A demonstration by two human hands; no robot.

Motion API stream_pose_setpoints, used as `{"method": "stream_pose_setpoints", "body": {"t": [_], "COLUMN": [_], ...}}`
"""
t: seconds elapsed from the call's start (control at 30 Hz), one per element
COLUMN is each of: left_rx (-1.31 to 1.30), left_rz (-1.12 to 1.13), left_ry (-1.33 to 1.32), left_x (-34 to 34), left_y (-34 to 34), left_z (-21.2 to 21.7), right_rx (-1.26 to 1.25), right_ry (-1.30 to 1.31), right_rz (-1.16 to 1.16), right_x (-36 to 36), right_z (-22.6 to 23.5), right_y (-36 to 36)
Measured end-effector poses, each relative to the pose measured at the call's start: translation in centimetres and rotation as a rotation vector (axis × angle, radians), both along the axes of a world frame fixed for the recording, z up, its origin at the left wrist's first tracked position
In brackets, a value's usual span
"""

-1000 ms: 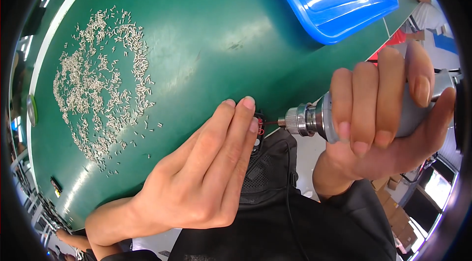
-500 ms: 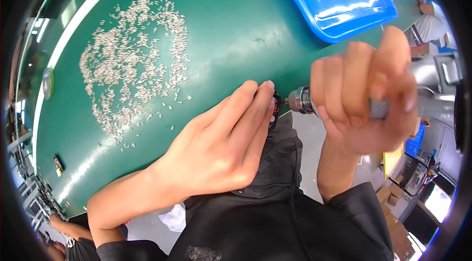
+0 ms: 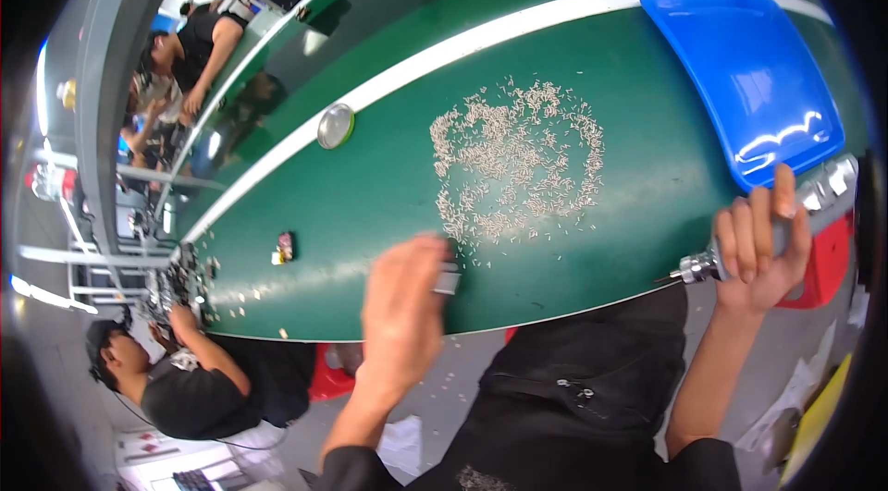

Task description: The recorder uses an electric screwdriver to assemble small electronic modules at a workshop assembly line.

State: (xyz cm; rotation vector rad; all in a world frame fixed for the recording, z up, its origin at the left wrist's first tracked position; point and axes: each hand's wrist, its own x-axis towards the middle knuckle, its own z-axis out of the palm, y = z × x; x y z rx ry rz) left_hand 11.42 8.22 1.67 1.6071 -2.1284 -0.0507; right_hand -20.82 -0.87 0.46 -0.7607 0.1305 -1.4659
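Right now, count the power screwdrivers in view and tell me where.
1: the grey power screwdriver is in the right hand, its bit pointing left near the edge of the green table. Others may be hidden in the cluttered background.

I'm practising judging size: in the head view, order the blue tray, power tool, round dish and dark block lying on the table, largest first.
1. Blue tray
2. Power tool, partly behind the right hand
3. Round dish
4. Dark block
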Motion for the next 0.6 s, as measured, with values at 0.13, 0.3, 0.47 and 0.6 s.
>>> {"method": "stream_pose_setpoints", "body": {"t": [0.13,0.3,0.47,0.6], "left_rx": [-0.047,-0.100,-0.131,-0.116], "left_rz": [0.452,0.291,0.135,0.067], "left_ry": [-0.379,-0.157,-0.004,-0.071], "left_x": [3.8,3.5,3.5,2.7], "left_y": [1.3,-3.3,-9.1,-10.9], "left_z": [0.4,0.2,-1.0,-1.4], "right_rx": [0.145,0.250,0.308,0.301], "right_ry": [-0.065,-0.108,-0.120,-0.118], "right_rz": [-0.013,-0.079,-0.145,-0.135], "right_x": [2.4,3.1,3.5,3.0], "right_z": [-1.6,-2.2,-2.3,-2.2], "right_y": [-0.2,0.2,0.7,0.7]}}
